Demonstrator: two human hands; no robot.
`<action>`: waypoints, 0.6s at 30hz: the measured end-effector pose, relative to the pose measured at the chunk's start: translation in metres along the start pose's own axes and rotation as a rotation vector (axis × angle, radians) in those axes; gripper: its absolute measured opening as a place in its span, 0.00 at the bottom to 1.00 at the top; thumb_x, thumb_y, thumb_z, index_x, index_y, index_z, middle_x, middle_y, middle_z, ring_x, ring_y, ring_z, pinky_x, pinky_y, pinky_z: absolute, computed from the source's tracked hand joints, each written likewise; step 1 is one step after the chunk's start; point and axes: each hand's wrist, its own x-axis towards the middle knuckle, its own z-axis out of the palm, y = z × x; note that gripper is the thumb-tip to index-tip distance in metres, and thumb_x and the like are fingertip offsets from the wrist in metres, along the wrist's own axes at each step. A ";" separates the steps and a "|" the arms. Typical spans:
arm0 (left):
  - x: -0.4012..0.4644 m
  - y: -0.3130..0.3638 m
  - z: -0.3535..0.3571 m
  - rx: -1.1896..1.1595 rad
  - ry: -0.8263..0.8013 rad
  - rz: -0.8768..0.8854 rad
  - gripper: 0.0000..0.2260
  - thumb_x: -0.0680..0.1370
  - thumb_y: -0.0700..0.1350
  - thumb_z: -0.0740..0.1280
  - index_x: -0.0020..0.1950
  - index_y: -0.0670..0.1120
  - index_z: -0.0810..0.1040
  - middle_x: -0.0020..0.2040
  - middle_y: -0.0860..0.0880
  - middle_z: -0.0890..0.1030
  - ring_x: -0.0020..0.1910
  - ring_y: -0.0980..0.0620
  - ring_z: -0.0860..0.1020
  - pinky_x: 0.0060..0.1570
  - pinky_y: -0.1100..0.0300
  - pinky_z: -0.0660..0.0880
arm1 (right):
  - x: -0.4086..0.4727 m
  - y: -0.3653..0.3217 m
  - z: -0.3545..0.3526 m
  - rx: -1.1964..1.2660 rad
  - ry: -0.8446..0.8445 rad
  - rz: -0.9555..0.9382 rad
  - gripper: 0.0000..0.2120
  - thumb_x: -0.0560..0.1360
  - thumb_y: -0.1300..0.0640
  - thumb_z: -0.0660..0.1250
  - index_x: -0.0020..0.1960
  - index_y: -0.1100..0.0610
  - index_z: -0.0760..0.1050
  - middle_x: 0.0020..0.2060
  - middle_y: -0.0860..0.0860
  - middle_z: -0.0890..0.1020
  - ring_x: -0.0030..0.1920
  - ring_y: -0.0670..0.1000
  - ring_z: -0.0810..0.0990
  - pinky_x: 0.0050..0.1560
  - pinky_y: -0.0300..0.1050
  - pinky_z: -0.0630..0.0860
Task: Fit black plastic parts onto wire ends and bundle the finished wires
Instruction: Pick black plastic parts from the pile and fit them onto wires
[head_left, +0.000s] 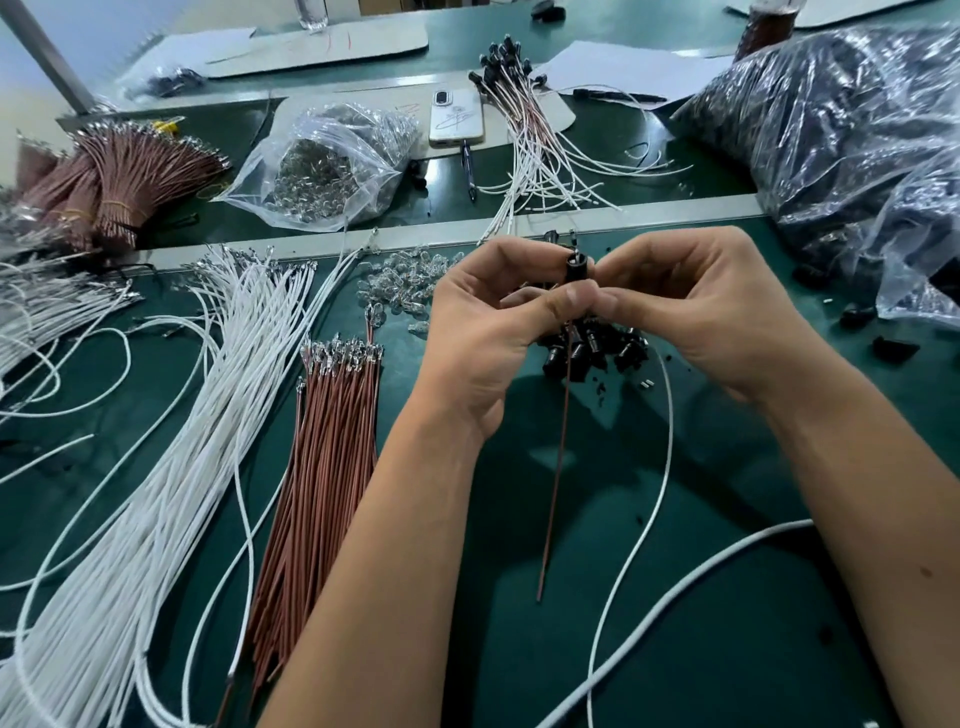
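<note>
Both hands meet above the green table (675, 597). My left hand (483, 332) and my right hand (691, 306) pinch one black plastic part (575, 267) between thumbs and fingertips. A brown wire (558, 457) hangs straight down from that part, and a white wire (649, 499) trails down beside it. Under my hands lies a heap of loose black parts (592, 348). A bundle of brown wires (322, 467) and a spread of white wires (171, 457) lie to the left. Finished wires with black parts (519, 104) lie at the back.
A clear bag of small bulbs (332, 166) and loose bulbs (400, 280) sit behind the wires. A large plastic bag of black parts (852, 145) fills the right. Banded brown wire bundles (119, 182) lie far left. A phone (457, 117) and pen (469, 171) lie at the back.
</note>
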 end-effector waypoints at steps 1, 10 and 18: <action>0.000 0.000 0.000 -0.002 -0.007 0.016 0.11 0.63 0.35 0.76 0.42 0.43 0.80 0.43 0.42 0.84 0.40 0.49 0.82 0.48 0.57 0.80 | 0.000 -0.001 0.001 0.005 0.008 -0.008 0.07 0.69 0.60 0.77 0.47 0.56 0.85 0.40 0.50 0.88 0.41 0.46 0.85 0.48 0.38 0.82; 0.002 -0.004 0.000 0.027 -0.045 0.114 0.12 0.69 0.25 0.74 0.43 0.41 0.80 0.43 0.41 0.84 0.39 0.47 0.81 0.48 0.55 0.80 | 0.002 -0.002 0.002 -0.067 -0.003 -0.087 0.11 0.72 0.66 0.75 0.51 0.54 0.83 0.41 0.45 0.86 0.44 0.44 0.83 0.48 0.38 0.77; 0.003 -0.005 0.002 0.011 -0.030 0.150 0.14 0.68 0.25 0.74 0.41 0.44 0.82 0.44 0.43 0.84 0.47 0.42 0.78 0.51 0.56 0.78 | 0.005 0.005 0.004 -0.114 0.041 -0.164 0.11 0.73 0.63 0.76 0.53 0.54 0.83 0.46 0.57 0.84 0.48 0.54 0.83 0.52 0.53 0.80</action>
